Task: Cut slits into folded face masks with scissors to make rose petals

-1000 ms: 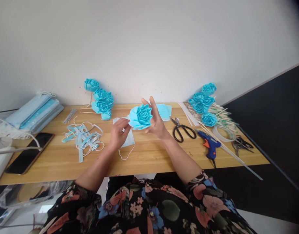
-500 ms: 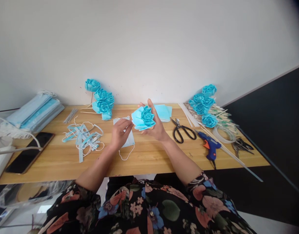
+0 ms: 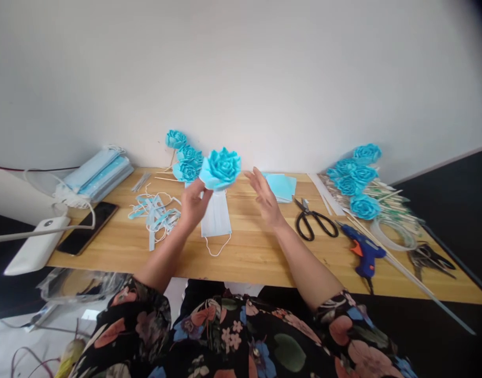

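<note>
My left hand (image 3: pixel 194 203) is closed on the underside of a blue fabric rose (image 3: pixel 221 168) and holds it up above the wooden table (image 3: pixel 248 252). Just to the rose's right, my right hand (image 3: pixel 265 197) hovers with fingers spread and nothing in it. Under the rose a flat white face mask (image 3: pixel 216 216) lies on the table with its ear loop hanging toward me. A bunch of finished blue roses on sticks (image 3: pixel 185 157) leans against the wall behind the held one.
At the left lie cut mask strips (image 3: pixel 154 214), a stack of masks (image 3: pixel 97 176), a black phone (image 3: pixel 87 234) and a white device (image 3: pixel 34 252). To the right are blue squares (image 3: pixel 282 186), black scissors (image 3: pixel 315 223), a blue glue gun (image 3: pixel 362 252), more roses (image 3: pixel 356 178) and sticks.
The rose has passed from my right hand to my left, which has lifted it up and leftward. My right hand has let go and opened. The camera has turned slightly to the left.
</note>
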A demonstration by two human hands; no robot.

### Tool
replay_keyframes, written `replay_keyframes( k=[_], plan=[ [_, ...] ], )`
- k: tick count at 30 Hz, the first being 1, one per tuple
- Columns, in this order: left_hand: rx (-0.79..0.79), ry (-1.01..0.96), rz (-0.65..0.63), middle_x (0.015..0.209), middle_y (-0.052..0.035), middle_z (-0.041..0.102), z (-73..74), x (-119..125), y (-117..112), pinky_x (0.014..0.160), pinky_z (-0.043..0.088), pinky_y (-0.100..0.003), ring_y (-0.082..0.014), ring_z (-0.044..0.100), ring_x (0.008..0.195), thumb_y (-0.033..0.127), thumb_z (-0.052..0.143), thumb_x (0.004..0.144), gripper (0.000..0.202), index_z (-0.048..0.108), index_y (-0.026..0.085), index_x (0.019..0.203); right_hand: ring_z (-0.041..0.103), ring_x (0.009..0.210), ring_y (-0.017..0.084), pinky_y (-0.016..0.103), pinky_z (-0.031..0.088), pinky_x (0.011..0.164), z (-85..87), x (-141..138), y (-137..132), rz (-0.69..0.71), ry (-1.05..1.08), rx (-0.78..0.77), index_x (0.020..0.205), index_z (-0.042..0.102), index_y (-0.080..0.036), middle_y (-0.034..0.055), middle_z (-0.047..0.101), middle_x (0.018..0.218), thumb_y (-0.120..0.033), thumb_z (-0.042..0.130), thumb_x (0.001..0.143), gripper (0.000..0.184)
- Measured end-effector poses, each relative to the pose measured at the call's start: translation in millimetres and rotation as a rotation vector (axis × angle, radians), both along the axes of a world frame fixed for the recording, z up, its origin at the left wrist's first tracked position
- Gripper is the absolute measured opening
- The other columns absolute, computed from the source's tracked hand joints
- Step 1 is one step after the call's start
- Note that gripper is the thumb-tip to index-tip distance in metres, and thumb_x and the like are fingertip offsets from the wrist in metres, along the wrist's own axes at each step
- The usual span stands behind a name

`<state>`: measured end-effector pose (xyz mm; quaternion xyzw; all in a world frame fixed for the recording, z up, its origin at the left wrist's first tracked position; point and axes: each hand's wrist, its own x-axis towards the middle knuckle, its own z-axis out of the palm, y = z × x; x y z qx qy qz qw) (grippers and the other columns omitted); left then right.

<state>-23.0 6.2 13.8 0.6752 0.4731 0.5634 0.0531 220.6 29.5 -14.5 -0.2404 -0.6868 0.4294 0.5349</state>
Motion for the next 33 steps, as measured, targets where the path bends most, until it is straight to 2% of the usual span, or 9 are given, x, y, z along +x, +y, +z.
replay_keyframes(
  k=[2,4,7,10,15,19,24,33],
  plan=[
    [-0.022,-0.018,0.099,0.069,-0.0018,0.069,20.5,-30,15,0.069,0.049,-0.029,-0.0164,0.062,0.067,0.032,0.067,0.085,0.017,0.07,0.019,0.074,0.044,0.153,0.027,0.053,0.027,0.129,-9.8,1,5,-0.067,-0.063,-0.065,0.161,0.041,-0.026,0.0139,0.053,0.159,-0.072,0.055,0.094,0.082],
    [-0.062,-0.111,0.159,0.078,-0.0027,0.074,39.6,-63,34,0.072,0.052,-0.029,-0.0162,0.066,0.072,0.035,0.067,0.086,0.018,0.074,0.018,0.086,0.052,0.147,0.029,0.053,0.035,0.125,-17.9,2,8,-0.145,-0.13,-0.127,0.156,0.047,-0.021,0.0171,0.061,0.151,-0.071,0.054,0.095,0.08],
    [-0.099,-0.212,0.139,0.088,-0.0042,0.077,52.9,-107,60,0.081,0.057,-0.029,-0.0165,0.07,0.081,0.034,0.064,0.085,0.022,0.074,0.018,0.098,0.06,0.137,0.03,0.052,0.044,0.118,-25.6,1,11,-0.208,-0.168,-0.171,0.151,0.053,-0.017,0.0186,0.069,0.14,-0.072,0.053,0.094,0.079],
    [-0.192,-0.213,0.141,0.087,-0.0059,0.078,43.7,-138,77,0.082,0.058,-0.029,-0.0158,0.069,0.08,0.03,0.061,0.082,0.023,0.074,0.016,0.095,0.066,0.127,0.029,0.051,0.05,0.111,-29.5,-2,11,-0.212,-0.173,-0.193,0.146,0.057,-0.019,0.0165,0.073,0.133,-0.07,0.054,0.094,0.073],
    [-0.315,-0.186,0.172,0.088,-0.0087,0.079,11.2,-163,89,0.086,0.056,-0.031,-0.0171,0.071,0.082,0.026,0.058,0.08,0.021,0.074,0.014,0.087,0.072,0.111,0.028,0.051,0.054,0.104,-32.9,-4,10,-0.2,-0.204,-0.213,0.139,0.062,-0.019,0.0151,0.077,0.124,-0.07,0.056,0.092,0.07],
    [-0.363,-0.113,0.219,0.093,-0.0099,0.081,-2.9,-170,95,0.091,0.054,-0.035,-0.0229,0.073,0.09,0.032,0.061,0.079,0.025,0.076,0.014,0.086,0.073,0.105,0.027,0.049,0.055,0.102,-36.9,-3,12,-0.216,-0.226,-0.228,0.138,0.063,-0.017,0.015,0.078,0.121,-0.071,0.054,0.093,0.071],
    [-0.394,0.018,0.198,0.096,-0.0072,0.082,-9.0,-168,101,0.09,0.054,-0.033,-0.0249,0.074,0.095,0.035,0.058,0.081,0.028,0.077,0.017,0.087,0.073,0.102,0.026,0.045,0.059,0.092,-42.1,-1,15,-0.204,-0.248,-0.231,0.135,0.066,-0.022,0.0108,0.08,0.115,-0.074,0.054,0.092,0.068],
    [-0.377,0.095,0.253,0.091,-0.0079,0.081,-23.9,-176,105,0.084,0.053,-0.033,-0.0259,0.073,0.09,0.037,0.053,0.084,0.031,0.077,0.016,0.085,0.074,0.108,0.028,0.044,0.059,0.092,-40.8,-2,15,-0.176,-0.218,-0.252,0.132,0.068,-0.024,0.0104,0.08,0.115,-0.075,0.056,0.091,0.067]
  ],
)
